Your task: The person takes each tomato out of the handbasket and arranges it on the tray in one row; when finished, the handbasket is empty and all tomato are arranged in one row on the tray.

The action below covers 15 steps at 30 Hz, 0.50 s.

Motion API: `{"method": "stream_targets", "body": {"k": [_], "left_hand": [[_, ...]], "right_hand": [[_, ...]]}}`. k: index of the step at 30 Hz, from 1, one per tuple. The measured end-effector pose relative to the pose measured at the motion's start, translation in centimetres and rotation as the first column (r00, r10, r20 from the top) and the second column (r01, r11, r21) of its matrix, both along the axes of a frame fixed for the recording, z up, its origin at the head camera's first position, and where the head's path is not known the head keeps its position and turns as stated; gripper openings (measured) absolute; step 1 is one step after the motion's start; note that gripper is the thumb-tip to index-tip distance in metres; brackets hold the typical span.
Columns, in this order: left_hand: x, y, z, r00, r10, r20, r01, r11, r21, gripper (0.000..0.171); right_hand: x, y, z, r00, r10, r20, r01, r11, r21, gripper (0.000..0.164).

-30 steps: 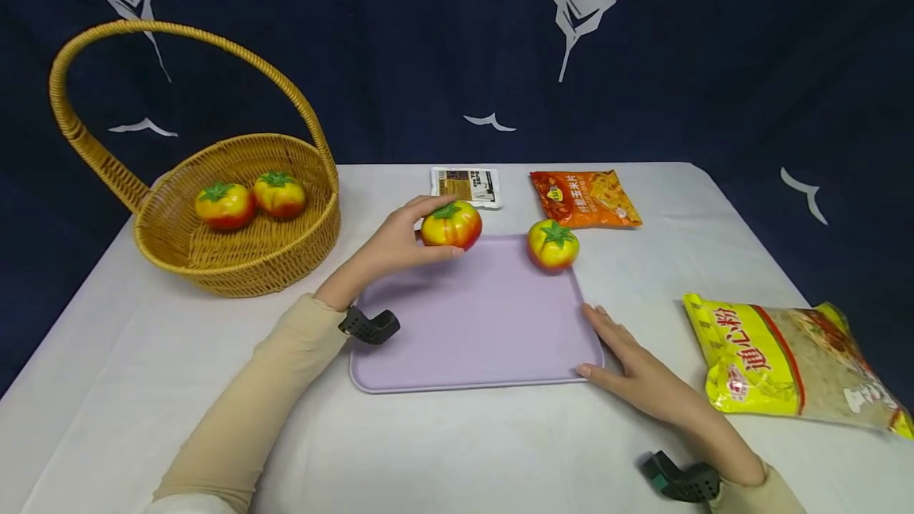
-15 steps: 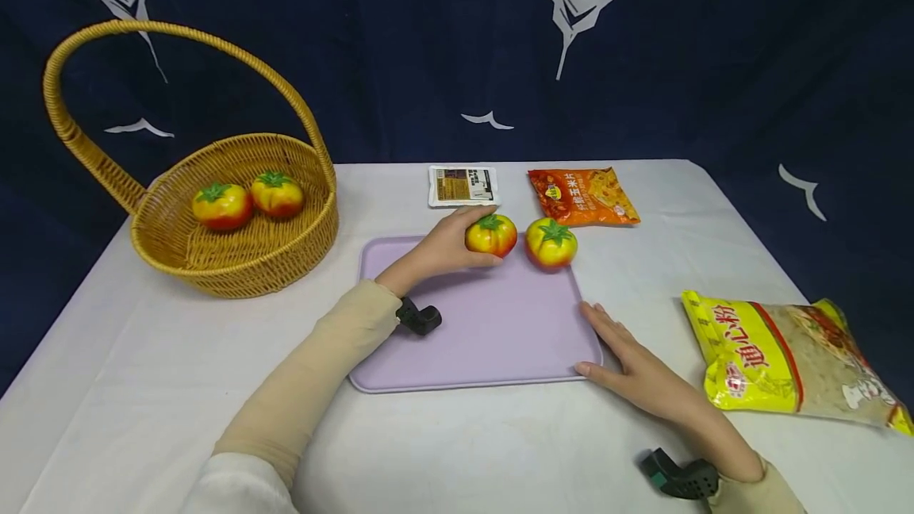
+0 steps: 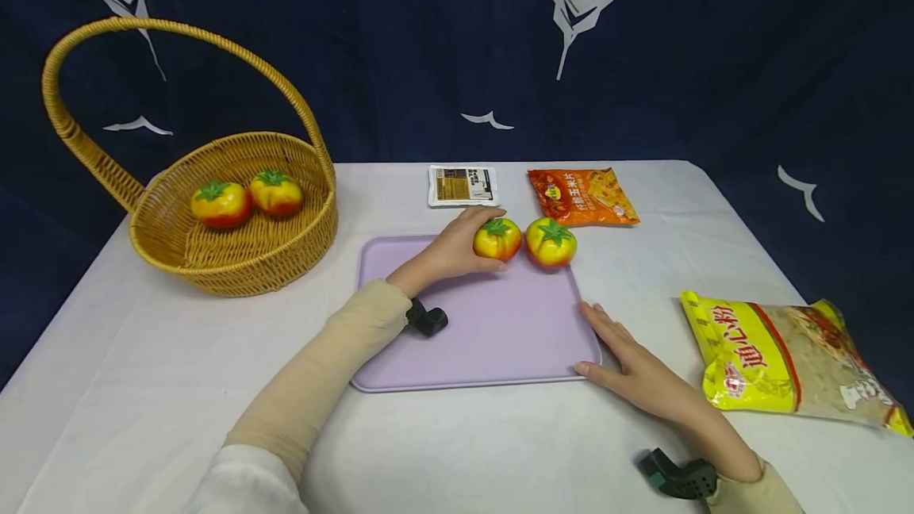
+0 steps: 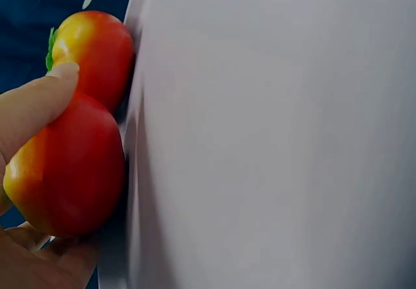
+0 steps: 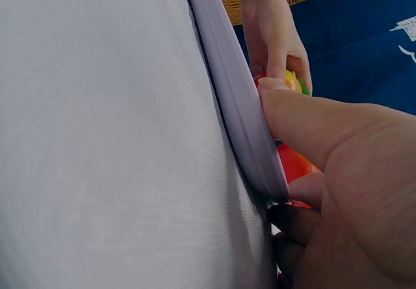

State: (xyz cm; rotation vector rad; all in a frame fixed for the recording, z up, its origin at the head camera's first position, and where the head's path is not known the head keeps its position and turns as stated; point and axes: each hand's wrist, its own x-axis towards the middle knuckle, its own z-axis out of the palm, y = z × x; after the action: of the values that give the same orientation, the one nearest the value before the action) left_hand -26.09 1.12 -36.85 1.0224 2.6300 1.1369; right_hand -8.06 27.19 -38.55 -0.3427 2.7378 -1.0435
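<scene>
My left hand [image 3: 457,248] grips a yellow-and-red tomato [image 3: 498,243] with a green leafy top, at the back of the lilac tray [image 3: 485,331]. Thumb and fingers sit on either side of it. A second tomato [image 3: 551,246] rests at the tray's back right corner, just right of the held one; in the left wrist view the two overlap. At the front right corner, my right hand [image 3: 643,375] touches the tray's rim, its fingers fairly straight along the side and the thumb at the corner. In the right wrist view the thumb [image 5: 305,120] lies against the rim.
A wicker basket [image 3: 236,270] with a tall handle stands at the left, holding two more tomatoes [image 3: 221,206]. Behind the tray lie a small white-and-brown packet [image 3: 464,186] and an orange snack bag [image 3: 584,197]. A yellow pasta bag [image 3: 793,359] lies at the right.
My left hand has carried its tomato to the right and slightly nearer, over the tray's back edge to beside the second tomato. The right hand stays at the tray's corner.
</scene>
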Motion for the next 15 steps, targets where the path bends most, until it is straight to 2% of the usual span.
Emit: {"method": "stream_targets", "body": {"k": [6,15], "left_hand": [[0.42,0.08,0.05,1.0,0.004,0.031,-0.004,1.0,-0.006,0.088],[0.84,-0.22,0.36,0.999,-0.021,0.048,0.022,0.999,-0.027,0.09]], "right_hand": [[0.05,0.04,0.06,1.0,-0.004,0.01,0.004,1.0,0.001,0.08],[-0.01,-0.02,0.1,1.0,0.001,0.012,-0.001,1.0,0.005,0.08]]}}
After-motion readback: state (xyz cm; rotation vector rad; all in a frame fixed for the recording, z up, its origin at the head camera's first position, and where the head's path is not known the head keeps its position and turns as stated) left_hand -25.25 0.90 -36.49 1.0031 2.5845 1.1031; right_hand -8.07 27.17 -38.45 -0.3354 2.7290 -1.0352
